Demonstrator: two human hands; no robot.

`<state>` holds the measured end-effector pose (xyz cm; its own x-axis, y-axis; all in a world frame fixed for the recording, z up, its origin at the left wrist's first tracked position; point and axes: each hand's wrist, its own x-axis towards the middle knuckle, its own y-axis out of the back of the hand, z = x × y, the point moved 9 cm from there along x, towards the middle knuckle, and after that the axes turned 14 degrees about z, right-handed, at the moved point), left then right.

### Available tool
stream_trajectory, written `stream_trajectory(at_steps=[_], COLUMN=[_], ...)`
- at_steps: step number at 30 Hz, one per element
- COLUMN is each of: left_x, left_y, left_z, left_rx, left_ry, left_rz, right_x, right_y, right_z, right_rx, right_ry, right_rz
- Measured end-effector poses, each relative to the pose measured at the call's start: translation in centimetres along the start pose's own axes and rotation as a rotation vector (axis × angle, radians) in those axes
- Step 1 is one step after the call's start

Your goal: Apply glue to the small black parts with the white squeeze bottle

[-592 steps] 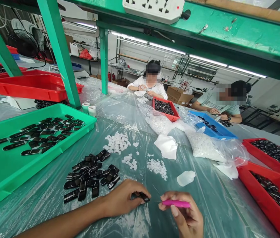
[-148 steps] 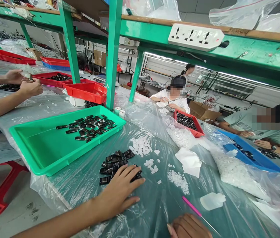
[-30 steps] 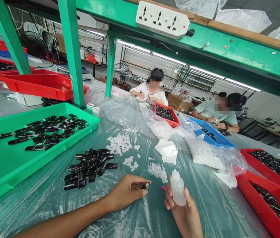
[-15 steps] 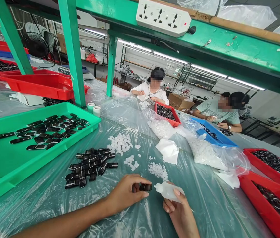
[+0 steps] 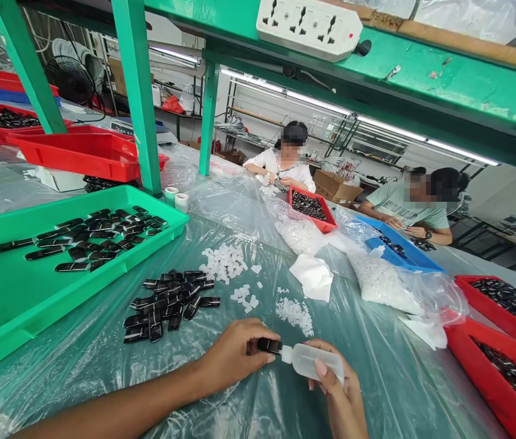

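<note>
Where the green tray (image 5: 57, 305) fills the left side of the frame, a batch of black pieces (image 5: 102, 246) lies loose toward its far end; these look like the finished share, though that is a judgement. Just right of the tray, at lower left of centre, a pile (image 5: 166, 305) of like pieces sits on the table, seemingly work left to do. Whether those already have anything inside, I cannot tell. Near the centre lie large white bits (image 5: 224, 263), and to their right small white bits (image 5: 295, 315), with plenty of both remaining. Below them, the left hand (image 5: 235, 353) pinches one black piece (image 5: 269, 346) between thumb and fingers, its end facing right. At that end is the nozzle of a bottle (image 5: 313, 363), tipped onto its side in the grasp of the right hand (image 5: 338, 381); whether nozzle and piece touch is unclear. This piece appears partway through, with the bottle step in hand; no liquid can be made out. At far right, red trays (image 5: 459, 335) hold many more black parts.
</note>
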<state>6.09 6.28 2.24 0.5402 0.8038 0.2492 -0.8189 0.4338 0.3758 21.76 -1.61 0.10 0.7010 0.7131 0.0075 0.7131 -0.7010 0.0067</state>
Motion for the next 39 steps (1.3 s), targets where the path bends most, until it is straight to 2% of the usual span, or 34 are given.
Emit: stream_trajectory(at_steps=[6, 28, 33, 39], left_x=[0.0, -0.2, -0.2, -0.4], left_y=[-0.1, -0.2, -0.1, -0.4], left_z=[0.4, -0.1, -0.3, -0.3], left_rx=[0.008, -0.026, 0.014, 0.083], left_ry=[-0.031, -0.015, -0.008, 0.008], left_rz=[-0.01, -0.016, -0.01, -0.028], right_x=[-0.2, -0.4, -0.7, -0.7], right_y=[0.4, 1.0, 0.7, 0.7], right_z=[-0.6, -1.5, -1.3, -1.3], right_rx=[-0.074, -0.152, -0.125, -0.149], right_ry=[0.069, 0.159, 0.149, 0.174], right_rz=[0.01, 0.074, 0.033, 0.043])
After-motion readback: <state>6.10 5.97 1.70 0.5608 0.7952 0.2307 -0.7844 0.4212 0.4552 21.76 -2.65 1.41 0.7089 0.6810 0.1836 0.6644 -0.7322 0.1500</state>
